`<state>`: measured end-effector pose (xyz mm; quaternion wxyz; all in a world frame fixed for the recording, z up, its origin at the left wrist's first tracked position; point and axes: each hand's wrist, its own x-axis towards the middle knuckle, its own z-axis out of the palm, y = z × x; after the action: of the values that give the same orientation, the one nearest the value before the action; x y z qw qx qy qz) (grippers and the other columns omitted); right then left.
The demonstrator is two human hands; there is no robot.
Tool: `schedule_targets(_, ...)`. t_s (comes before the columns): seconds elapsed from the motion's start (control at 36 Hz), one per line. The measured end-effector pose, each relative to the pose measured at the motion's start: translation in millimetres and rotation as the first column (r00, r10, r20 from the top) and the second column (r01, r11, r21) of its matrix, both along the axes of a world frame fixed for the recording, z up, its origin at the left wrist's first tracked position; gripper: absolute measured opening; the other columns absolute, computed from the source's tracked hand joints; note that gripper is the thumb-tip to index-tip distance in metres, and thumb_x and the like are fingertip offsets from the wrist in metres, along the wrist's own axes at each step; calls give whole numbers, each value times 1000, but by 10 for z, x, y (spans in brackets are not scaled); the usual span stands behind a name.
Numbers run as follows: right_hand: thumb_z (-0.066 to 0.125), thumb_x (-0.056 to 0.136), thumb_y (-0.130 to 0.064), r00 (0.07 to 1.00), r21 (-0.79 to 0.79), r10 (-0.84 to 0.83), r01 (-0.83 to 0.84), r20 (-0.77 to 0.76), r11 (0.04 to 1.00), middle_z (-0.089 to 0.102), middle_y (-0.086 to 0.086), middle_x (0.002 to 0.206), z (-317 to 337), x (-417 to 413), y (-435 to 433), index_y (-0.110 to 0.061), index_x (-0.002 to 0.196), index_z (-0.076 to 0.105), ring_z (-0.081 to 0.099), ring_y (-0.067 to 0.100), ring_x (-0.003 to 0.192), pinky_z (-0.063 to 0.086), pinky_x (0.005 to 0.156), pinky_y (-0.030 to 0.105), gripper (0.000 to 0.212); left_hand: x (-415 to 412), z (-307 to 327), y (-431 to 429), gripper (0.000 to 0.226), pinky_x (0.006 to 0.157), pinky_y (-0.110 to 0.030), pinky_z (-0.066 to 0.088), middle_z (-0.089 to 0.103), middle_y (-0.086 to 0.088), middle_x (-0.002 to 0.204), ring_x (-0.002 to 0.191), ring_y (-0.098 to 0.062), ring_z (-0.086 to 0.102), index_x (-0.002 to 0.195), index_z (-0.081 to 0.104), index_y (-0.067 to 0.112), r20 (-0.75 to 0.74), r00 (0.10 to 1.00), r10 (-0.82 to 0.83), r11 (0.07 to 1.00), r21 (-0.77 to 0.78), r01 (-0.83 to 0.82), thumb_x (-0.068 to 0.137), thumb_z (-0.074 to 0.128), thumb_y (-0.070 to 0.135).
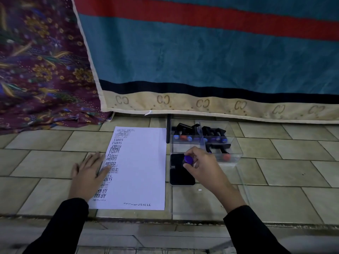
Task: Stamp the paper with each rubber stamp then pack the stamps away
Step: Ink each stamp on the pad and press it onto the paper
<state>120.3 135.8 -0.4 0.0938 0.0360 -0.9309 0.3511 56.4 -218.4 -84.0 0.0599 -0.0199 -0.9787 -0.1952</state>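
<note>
Under your right hand (200,165), fingers curl round 1 stamp (188,159) over the pad (180,177); contact unclear. Left hand (89,173) lies flat, fingers straight, on 1 paper (145,167). Approx. mid-task: 1 column of prints done, packing left. Beyond your fingertips, 1 box (236,158) w/ several stamps; count unclear.

White paper sheet (143,167) with black stamped lettering, purple-knobbed rubber stamp (188,160), black ink pad (180,177), clear plastic box (233,158) of black stamps (214,132) with blue and red knobs. Teal blanket (201,61) with red stripe, navy band, cream border of tan CC monograms; maroon batik cloth (42,70), gold and purple florals. Pale olive floor tiles (284,182), black sleeves (69,220).
</note>
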Motion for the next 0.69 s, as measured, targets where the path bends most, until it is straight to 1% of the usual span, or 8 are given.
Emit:
schedule_targets(0.08,73,78,-14,1000,-10,1,-1,-3,1000,56,-9,85,-32,5,-7,-19,98,61,51,-4,66,41,64,2,23,0,-5,-20,59,116,-44,2,29,6,158,148,-13,16,145,44,26,0,1000,-22,1000,7,22,95,42,57)
schedule_targets(0.19,73,78,-16,1000,3,10,-10,-9,1000,51,-15,81,-63,-1,-35,-20,98,60,51,-4,66,41,65,4,24,6,-5,-35,66,116,-44,0,29,7,158,148,-11,15,144,45,27,7,1000,-27,999,32,26,89,37,63)
schedule_targets(0.25,73,78,-16,1000,4,11,-11,-12,1000,49,-18,79,-68,-5,-46,-21,97,60,51,-5,66,42,65,4,23,8,-2,-37,61,116,-44,0,30,7,157,148,-11,15,143,46,28,4,1000,-28,999,38,28,92,43,60)
schedule_targets(0.31,73,79,-16,1000,7,18,-18,-15,1000,48,-19,78,-65,-5,-55,-21,96,60,52,-7,69,42,65,4,23,12,1,-36,52,117,-44,0,30,7,157,147,-10,16,142,47,27,4,1000,-26,999,48,25,95,51,50)
schedule_targets(0.36,73,79,-16,999,18,29,-29,-27,999,47,-19,78,-58,-4,-63,-20,96,60,52,-8,69,43,65,5,22,16,4,-30,50,117,-43,-1,31,6,157,147,-10,16,142,47,27,7,1000,-21,998,54,21,95,53,45)
schedule_targets(0.44,73,79,-16,998,31,38,-37,-45,999,48,-18,79,-50,1,-72,-19,97,61,50,-5,64,43,64,6,22,17,4,-24,50,117,-42,0,31,6,157,147,-10,16,142,47,27,5,1000,-18,999,51,18,95,53,44)
schedule_targets(0.53,72,80,-16,997,33,51,-49,-51,998,51,-14,82,-44,6,-84,-19,99,61,48,-5,64,43,62,7,22,7,-4,-23,49,116,-42,0,31,7,157,147,-10,17,141,48,27,3,1000,-14,999,45,14,95,53,44)
schedule_targets(0.69,71,81,-17,996,47,76,-74,-53,996,50,-13,84,-47,10,-120,-18,103,62,45,-7,64,40,62,5,24,-11,-34,-34,49,117,-45,2,33,6,156,147,-12,19,141,48,26,-6,1000,-13,1000,27,13,96,53,44)
